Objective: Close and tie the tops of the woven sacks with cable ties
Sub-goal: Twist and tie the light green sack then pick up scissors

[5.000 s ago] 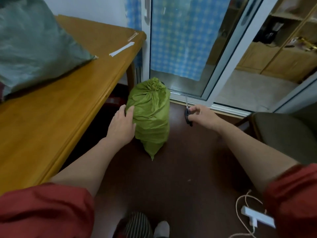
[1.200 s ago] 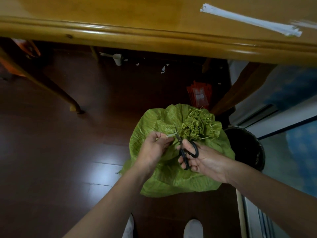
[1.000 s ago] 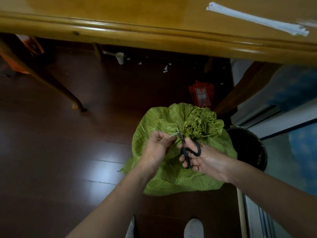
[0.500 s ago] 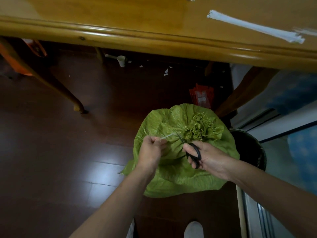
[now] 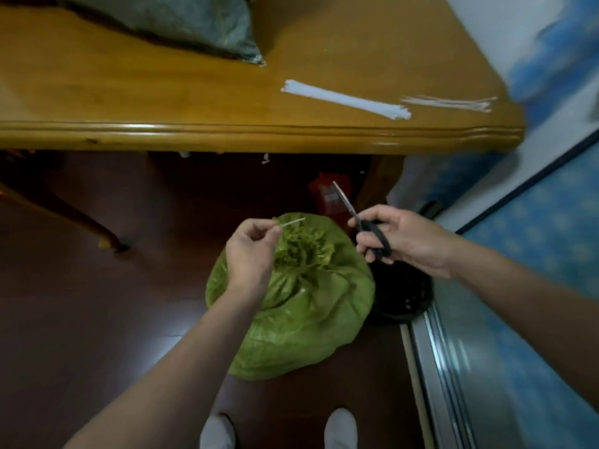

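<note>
A green woven sack (image 5: 311, 319) stands on the dark floor in front of me, its gathered top (image 5: 303, 251) bunched and tied. My left hand (image 5: 251, 251) pinches a short white strip of cable tie (image 5: 293, 222) above the sack's top. Up to the right of the sack, my right hand (image 5: 398, 238) grips black-handled scissors (image 5: 363, 223), blades pointing up and left, clear of the sack. A bundle of white cable ties (image 5: 345, 99) lies on the wooden table (image 5: 162, 102). A grey-green sack (image 5: 181, 17) lies at the table's far left.
A black bin (image 5: 402, 296) stands right of the sack, beside the sliding door track (image 5: 437, 367). Thin pale strips (image 5: 450, 103) lie near the table's right corner. A red packet (image 5: 327, 196) and a table leg (image 5: 64, 209) are under the table. My feet are below the sack.
The scissors have lifted away from the sack's top to the right. My left hand has risen with the white strip, now free of the sack. My view tilted up to the tabletop.
</note>
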